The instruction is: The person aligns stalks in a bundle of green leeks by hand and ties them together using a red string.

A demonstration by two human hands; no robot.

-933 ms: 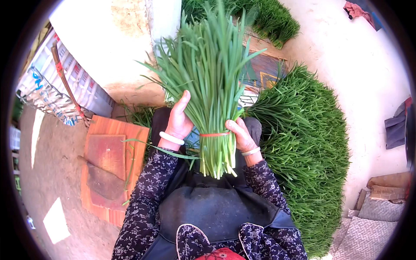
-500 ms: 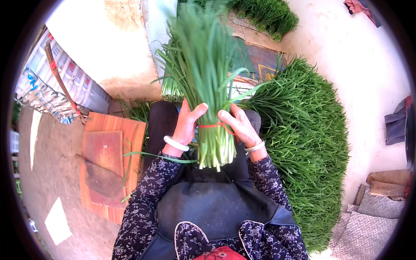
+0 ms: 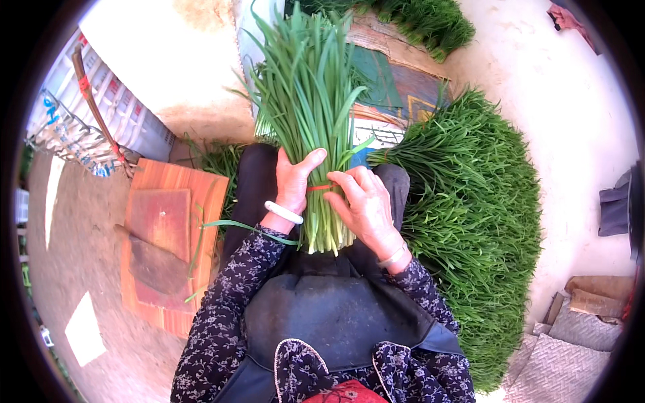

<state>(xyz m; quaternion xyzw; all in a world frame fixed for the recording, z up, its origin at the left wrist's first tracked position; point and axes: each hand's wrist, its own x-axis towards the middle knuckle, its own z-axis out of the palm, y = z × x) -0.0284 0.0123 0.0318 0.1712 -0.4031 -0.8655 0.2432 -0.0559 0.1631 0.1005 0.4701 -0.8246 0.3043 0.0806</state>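
A thick bunch of green garlic chives (image 3: pixel 310 111) stands upright above my lap, its leaves pointing away and its pale cut ends toward me. A red tie (image 3: pixel 320 188) runs round the lower stalks. My left hand (image 3: pixel 293 183) is closed round the left side of the bunch, with the thumb across the front. On the right, my right hand (image 3: pixel 368 209) has its fingers bent together at the red tie, pinching it against the stalks. The far side of the bunch and the fingertips behind it are hidden.
A large heap of chives (image 3: pixel 470 248) lies along my right, with more bundles (image 3: pixel 420 23) at the back. On my left a cleaver (image 3: pixel 156 269) rests on a wooden board (image 3: pixel 201 181). White crates (image 3: pixel 127 101) stand far left; folded mats (image 3: pixel 564 363) lie at lower right.
The bunch has come slightly toward me and left, and its blurred leaves are now still. My right hand has turned over the front of the stalks, its fingers now at the red tie.
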